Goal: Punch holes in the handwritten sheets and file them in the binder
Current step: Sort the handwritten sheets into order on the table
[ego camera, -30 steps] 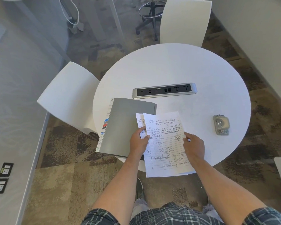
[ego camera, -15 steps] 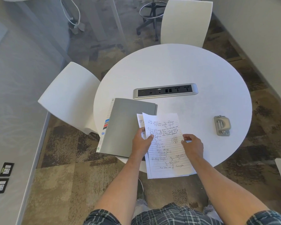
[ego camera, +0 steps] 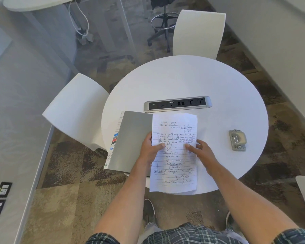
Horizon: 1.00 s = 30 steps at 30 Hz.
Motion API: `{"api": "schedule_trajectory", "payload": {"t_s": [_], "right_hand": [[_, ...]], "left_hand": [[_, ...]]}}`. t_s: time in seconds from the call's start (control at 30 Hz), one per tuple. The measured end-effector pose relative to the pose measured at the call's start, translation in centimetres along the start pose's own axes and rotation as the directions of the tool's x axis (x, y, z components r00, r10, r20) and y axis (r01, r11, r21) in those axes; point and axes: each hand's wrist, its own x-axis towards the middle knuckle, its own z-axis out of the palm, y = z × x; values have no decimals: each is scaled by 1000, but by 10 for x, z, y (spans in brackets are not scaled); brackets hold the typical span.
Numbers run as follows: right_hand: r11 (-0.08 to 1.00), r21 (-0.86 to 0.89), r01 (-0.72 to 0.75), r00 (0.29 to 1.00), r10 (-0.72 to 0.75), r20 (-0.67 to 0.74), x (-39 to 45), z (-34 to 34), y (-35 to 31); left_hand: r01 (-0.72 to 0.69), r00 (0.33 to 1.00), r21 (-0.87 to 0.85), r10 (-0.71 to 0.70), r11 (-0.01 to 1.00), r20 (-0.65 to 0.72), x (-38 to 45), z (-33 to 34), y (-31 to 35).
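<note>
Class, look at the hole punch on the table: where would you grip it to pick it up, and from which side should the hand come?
Grip the hole punch across its two long sides, coming down from above with the right hand, which is nearer. It lies flat and alone on the table, right of the handwritten sheets, so both sides look free. Its domed top probably gives poor purchase for the fingers.

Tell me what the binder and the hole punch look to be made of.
Binder: likely plastic, matte grey, judging by its thin flat smooth cover. Hole punch: seemingly metal, silver-grey with dull sheen; a plastic top cannot be ruled out.
</note>
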Motion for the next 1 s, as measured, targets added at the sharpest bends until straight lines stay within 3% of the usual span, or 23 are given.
{"api": "schedule_trajectory", "payload": {"t_s": [0.07,0.23,0.4,0.6,0.83,1.0], "right_hand": [[995,87,48,996,-54,71,-1,-2,-15],[913,370,174,982,-191,9,-6,-16,-56],[940,183,287,927,-321,195,-19,-28,-101],[882,105,459,871,-470,143,-32,-40,-111],[932,99,348,931,-356,80,-33,-44,-40],[924,11,383,919,-382,92,-24,-48,-25]], "left_hand": [[-27,999,-72,30,997,37,-2,2,12],[-52,996,-154,63,987,69,-3,1,36],[-18,974,-167,55,986,221,-1,5,52],[-138,952,-68,152,988,266,-2,14,63],[-64,967,107,35,992,251,-4,20,17],[-141,966,241,81,960,245,5,22,2]]}}
